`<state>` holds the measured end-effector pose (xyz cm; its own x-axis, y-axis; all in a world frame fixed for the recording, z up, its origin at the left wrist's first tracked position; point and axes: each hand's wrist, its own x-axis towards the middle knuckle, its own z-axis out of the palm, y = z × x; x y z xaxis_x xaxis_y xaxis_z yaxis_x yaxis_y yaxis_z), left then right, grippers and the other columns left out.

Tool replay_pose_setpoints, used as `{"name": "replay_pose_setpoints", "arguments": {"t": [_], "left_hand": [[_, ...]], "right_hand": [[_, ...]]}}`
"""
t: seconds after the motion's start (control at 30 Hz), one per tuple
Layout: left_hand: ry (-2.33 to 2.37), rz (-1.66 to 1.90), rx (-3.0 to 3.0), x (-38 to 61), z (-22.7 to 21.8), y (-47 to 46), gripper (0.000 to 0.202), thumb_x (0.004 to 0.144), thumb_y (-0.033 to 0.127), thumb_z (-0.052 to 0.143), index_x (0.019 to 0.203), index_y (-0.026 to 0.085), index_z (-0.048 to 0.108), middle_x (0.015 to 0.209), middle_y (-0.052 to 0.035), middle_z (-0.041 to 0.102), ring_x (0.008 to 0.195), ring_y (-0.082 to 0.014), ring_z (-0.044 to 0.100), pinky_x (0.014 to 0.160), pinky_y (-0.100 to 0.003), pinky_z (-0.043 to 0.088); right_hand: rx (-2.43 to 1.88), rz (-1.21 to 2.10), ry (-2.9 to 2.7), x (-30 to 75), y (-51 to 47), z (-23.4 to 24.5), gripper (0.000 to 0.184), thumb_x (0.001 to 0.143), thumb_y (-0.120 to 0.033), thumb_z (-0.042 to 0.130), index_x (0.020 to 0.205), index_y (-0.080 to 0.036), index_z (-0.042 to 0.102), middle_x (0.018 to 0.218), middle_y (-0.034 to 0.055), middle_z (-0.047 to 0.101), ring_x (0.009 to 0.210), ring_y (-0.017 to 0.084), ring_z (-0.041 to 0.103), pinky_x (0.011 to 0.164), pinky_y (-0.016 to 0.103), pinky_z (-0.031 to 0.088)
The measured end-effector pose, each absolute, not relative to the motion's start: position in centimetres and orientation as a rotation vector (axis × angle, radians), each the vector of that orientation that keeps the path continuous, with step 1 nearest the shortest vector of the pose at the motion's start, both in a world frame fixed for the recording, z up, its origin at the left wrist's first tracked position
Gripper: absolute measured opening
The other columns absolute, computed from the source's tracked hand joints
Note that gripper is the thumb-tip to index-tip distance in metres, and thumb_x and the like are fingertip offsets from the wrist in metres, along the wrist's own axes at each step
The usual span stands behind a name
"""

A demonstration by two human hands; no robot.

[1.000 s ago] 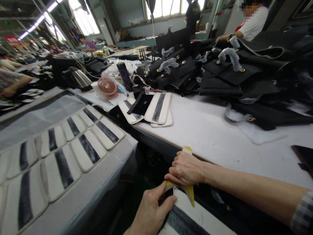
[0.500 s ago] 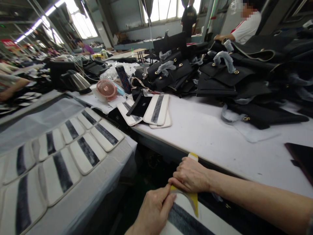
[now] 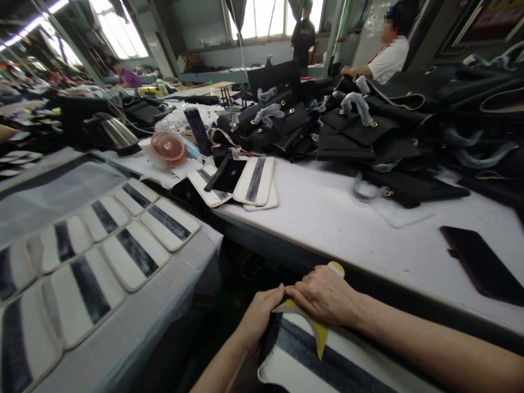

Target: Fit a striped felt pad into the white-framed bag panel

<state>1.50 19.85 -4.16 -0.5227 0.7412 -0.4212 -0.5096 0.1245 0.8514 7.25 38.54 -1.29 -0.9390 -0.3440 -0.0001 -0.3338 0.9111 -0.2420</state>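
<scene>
A white padded panel with a dark stripe (image 3: pixel 295 363) lies in front of me, below the edge of the white table (image 3: pixel 347 229). My right hand (image 3: pixel 327 295) is closed over a yellow and white scraper-like tool (image 3: pixel 318 331) pressed onto the panel's near end. My left hand (image 3: pixel 258 316) pinches the panel's upper corner right beside the tool, its fingertips touching those of the right hand.
Several more striped panels (image 3: pixel 135 254) lie in rows on the grey-covered table at left, and two others (image 3: pixel 256 183) on the white table. Black bags (image 3: pixel 356 134) are piled at the back, with a pink fan (image 3: pixel 168 147), a kettle (image 3: pixel 114 131) and a dark flat piece (image 3: pixel 483 265). A person (image 3: pixel 388 52) sits far right.
The view has tilted down and right. Both hands rose in the picture; my left hand slid up to the panel's corner, meeting the right, and more of the striped panel shows.
</scene>
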Motion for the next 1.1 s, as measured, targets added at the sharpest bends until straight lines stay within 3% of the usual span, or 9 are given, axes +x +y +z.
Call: {"name": "replay_pose_setpoints", "arguments": {"t": [0.13,0.2,0.33,0.43,0.57,0.73,0.9,1.1], "left_hand": [[1.492,1.561,0.369,1.0,-4.6,19.4,0.049,0.091,0.052,0.055,0.117,0.013,0.069,0.103,-0.0094,0.073,0.1,-0.0248,0.062,0.09,-0.032,0.043],[1.538,1.536,0.447,0.7,-4.8,19.2,0.047,0.091,0.05,0.055,0.122,0.015,0.067,0.113,-0.009,0.071,0.111,-0.026,0.059,0.098,-0.034,0.04],[1.618,1.455,0.514,0.4,-4.7,19.1,0.047,0.092,0.048,0.054,0.127,0.018,0.063,0.117,-0.0077,0.07,0.105,-0.025,0.062,0.094,-0.034,0.043],[1.68,1.411,0.544,0.2,-4.4,19.2,0.047,0.091,0.048,0.054,0.127,0.018,0.063,0.117,-0.0067,0.07,0.102,-0.0246,0.062,0.09,-0.033,0.044],[1.677,1.362,0.603,0.0,-4.2,19.0,0.047,0.093,0.047,0.053,0.129,0.019,0.061,0.114,-0.0049,0.071,0.104,-0.0244,0.062,0.091,-0.032,0.044],[1.595,1.396,0.672,0.2,-3.5,18.5,0.045,0.096,0.04,0.05,0.138,0.024,0.052,0.128,-0.002,0.065,0.116,-0.0219,0.057,0.101,-0.03,0.038],[1.598,1.386,0.7,0.4,-3.0,18.4,0.041,0.097,0.034,0.048,0.137,0.024,0.053,0.125,-0.0015,0.066,0.111,-0.0216,0.058,0.098,-0.031,0.04],[1.446,1.478,0.557,0.7,-3.2,18.4,0.042,0.099,0.041,0.043,0.133,0.02,0.058,0.121,-0.0036,0.067,0.109,-0.0215,0.059,0.099,-0.032,0.039]], "right_hand": [[-0.398,-0.489,2.977,7.8,39.0,-1.4,0.056,0.102,-0.042,0.029,0.067,-0.019,0.065,0.063,0.0058,0.068,0.052,0.015,0.055,0.055,0.034,0.017],[-0.11,-0.78,2.857,8.1,39.8,-1.6,0.058,0.099,-0.051,0.035,0.057,-0.018,0.059,0.056,0.0039,0.061,0.049,0.014,0.047,0.055,0.032,0.019],[0.465,-1.341,2.49,8.5,41.5,-1.8,0.069,0.093,-0.071,0.025,0.056,-0.018,0.05,0.054,0.0002,0.048,0.052,0.013,0.039,0.053,0.028,0.028],[0.514,-1.504,2.35,8.4,41.7,-1.4,0.077,0.09,-0.077,0.015,0.074,-0.017,0.061,0.061,-0.0005,0.046,0.056,0.013,0.038,0.054,0.028,0.031],[0.325,-1.914,1.976,7.4,40.4,-1.1,0.081,0.082,-0.084,0.031,0.115,-0.015,0.059,0.066,-0.0037,0.04,0.059,0.012,0.032,0.055,0.027,0.031],[0.191,-2.002,1.856,5.9,39.1,-2.1,0.077,0.08,-0.073,0.054,0.134,-0.019,0.048,0.078,-0.0026,0.048,0.067,0.012,0.042,0.061,0.025,0.036],[0.289,-1.857,1.965,5.3,38.4,-3.7,0.049,0.078,-0.046,0.068,0.116,-0.016,0.061,0.093,0.0023,0.062,0.082,0.016,0.054,0.074,0.028,0.042],[0.16,-1.622,2.2,5.5,37.9,-3.0,0.03,0.083,-0.037,0.064,0.107,-0.019,0.066,0.099,0.0038,0.068,0.09,0.02,0.059,0.081,0.031,0.044]]}}
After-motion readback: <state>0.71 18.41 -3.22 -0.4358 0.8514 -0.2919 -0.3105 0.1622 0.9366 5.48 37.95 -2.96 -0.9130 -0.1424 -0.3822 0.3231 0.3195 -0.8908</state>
